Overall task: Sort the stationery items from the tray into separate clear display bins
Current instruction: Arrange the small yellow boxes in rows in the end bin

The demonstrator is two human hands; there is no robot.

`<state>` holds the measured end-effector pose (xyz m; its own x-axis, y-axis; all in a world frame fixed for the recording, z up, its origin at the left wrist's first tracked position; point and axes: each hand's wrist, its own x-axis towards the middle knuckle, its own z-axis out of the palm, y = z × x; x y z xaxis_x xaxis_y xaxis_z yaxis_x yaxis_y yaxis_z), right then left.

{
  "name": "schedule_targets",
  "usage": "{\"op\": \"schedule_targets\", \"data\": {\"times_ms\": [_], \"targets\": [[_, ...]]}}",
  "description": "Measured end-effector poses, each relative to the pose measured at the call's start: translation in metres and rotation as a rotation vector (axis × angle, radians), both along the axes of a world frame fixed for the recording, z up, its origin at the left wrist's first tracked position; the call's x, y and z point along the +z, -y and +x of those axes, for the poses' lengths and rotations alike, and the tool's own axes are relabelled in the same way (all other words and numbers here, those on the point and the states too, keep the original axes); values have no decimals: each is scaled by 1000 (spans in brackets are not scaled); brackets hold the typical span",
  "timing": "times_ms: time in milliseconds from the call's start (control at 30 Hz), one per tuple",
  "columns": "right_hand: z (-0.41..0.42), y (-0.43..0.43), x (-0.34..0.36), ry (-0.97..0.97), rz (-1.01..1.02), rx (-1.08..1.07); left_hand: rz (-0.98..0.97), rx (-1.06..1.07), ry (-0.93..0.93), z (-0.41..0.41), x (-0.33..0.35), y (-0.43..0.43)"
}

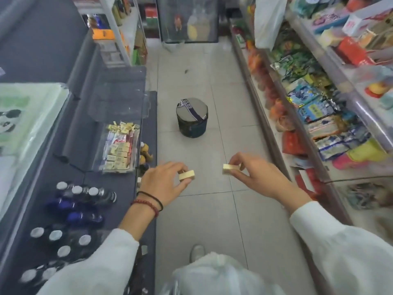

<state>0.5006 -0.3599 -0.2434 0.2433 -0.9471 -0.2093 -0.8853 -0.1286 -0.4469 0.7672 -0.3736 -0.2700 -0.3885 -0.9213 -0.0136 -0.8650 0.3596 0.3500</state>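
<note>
- While both hands are held out over the tiled floor (pixel 212 81) of a narrow shop aisle, each one pinches a small cream-coloured block.
- Left hand (pixel 163 184): thumb and curled fingertips grip the left block (pixel 187 175) by its sides. The wrist carries a black band and a red bead bracelet (pixel 148 204).
- Right hand (pixel 255 177): thumb and fingertips grip the right block (pixel 228 168) in the same manner.
- The two blocks are level with each other and apart, with bare tile showing between them. Neither touches the counter or any bin.
- Counter (pixel 106 188): a dark surface along the left side of the aisle.
- Clear bin (pixel 119 145): stands on the counter near its aisle edge, just beyond the left hand. It holds rows of small cream boxes, white packets and some red items.
- Second clear bin (pixel 119 99): stands directly behind the first, farther along the counter.
- Bottles (pixel 85 194): dark blue with pale caps, grouped on the counter to the left of the left forearm.
- Panda sheet (pixel 21 116): a pale green printed sheet at the far left.
- Round tub (pixel 192 118): dark, with a grey top, standing mid-aisle on the floor, well ahead of the hands.
- Shelves (pixel 308 103): tiered, along the right side, packed with coloured packets.
- Glass cabinet (pixel 189 18): closes the far end of the aisle.
</note>
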Motion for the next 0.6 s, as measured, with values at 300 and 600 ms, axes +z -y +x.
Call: {"op": "schedule_targets", "data": {"times_ms": [300,600], "targets": [[-14,135,-26,56,75,1,184,95,-129,2,-25,136],[-11,313,-48,198,125,65,169,328,-71,19,-20,275]]}}
